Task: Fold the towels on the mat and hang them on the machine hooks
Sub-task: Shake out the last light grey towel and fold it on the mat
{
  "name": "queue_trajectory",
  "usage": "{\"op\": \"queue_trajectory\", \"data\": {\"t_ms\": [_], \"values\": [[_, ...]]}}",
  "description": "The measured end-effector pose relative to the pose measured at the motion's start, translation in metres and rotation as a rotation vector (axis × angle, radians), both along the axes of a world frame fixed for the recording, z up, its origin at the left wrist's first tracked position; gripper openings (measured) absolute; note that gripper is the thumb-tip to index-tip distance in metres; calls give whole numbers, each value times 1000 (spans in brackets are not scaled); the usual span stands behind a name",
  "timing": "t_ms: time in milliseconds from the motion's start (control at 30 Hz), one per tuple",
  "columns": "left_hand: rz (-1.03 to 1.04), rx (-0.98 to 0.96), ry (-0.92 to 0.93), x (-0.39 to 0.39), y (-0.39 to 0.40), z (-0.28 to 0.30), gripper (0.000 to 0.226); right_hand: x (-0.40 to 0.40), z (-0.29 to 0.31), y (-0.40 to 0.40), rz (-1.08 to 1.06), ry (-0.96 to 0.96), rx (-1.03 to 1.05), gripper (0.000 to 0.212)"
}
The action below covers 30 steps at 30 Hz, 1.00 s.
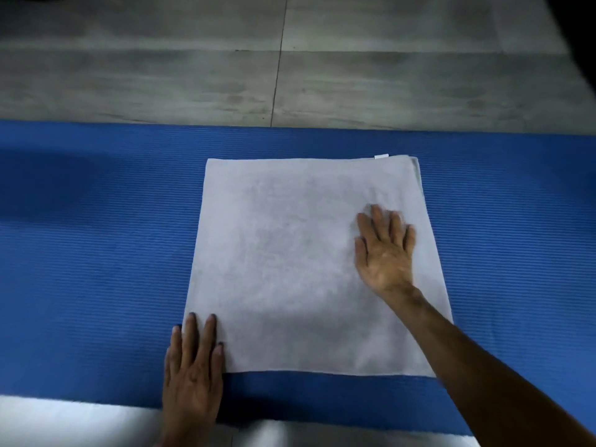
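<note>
A white towel (290,259), folded into a near square with layered edges showing at its far right corner, lies flat on the blue ribbed mat (90,240). My left hand (193,372) rests flat with straight fingers on the towel's near left corner and the mat beside it. My right hand (385,250) presses flat on the right part of the towel, fingers spread. A small white tag (381,156) sticks out at the towel's far edge. No machine or hooks are in view.
Grey tiled floor (193,75) lies beyond the mat's far edge. A pale surface (64,421) shows along the bottom left, at the mat's near edge. A dark shape (580,43) fills the top right corner.
</note>
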<state>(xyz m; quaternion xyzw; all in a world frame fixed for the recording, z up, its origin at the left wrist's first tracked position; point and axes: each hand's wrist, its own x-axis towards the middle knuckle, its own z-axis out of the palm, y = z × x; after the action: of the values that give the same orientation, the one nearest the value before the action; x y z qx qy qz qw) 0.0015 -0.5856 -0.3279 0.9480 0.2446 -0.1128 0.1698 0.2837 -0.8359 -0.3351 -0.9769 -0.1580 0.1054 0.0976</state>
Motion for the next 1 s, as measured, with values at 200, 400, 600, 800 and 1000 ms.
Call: {"op": "queue_trajectory", "data": {"t_ms": [200, 400, 600, 800, 1000], "values": [[218, -43, -172, 12, 8, 17, 65, -124, 28, -73, -378, 125, -3, 59], [574, -267, -227, 21, 7, 27, 63, -131, 46, -104, -895, 333, 691, 55], [821, -730, -183, 17, 23, 40, 22, -115, 59, -125, -1044, 593, 1007, 21], [905, -927, -166, 4, 42, 36, 30, -120, 57, -143, -989, 754, 1279, 36], [816, -991, -90, -7, 45, 54, 18, -133, 55, -152, -964, 636, 1132, 39]]}}
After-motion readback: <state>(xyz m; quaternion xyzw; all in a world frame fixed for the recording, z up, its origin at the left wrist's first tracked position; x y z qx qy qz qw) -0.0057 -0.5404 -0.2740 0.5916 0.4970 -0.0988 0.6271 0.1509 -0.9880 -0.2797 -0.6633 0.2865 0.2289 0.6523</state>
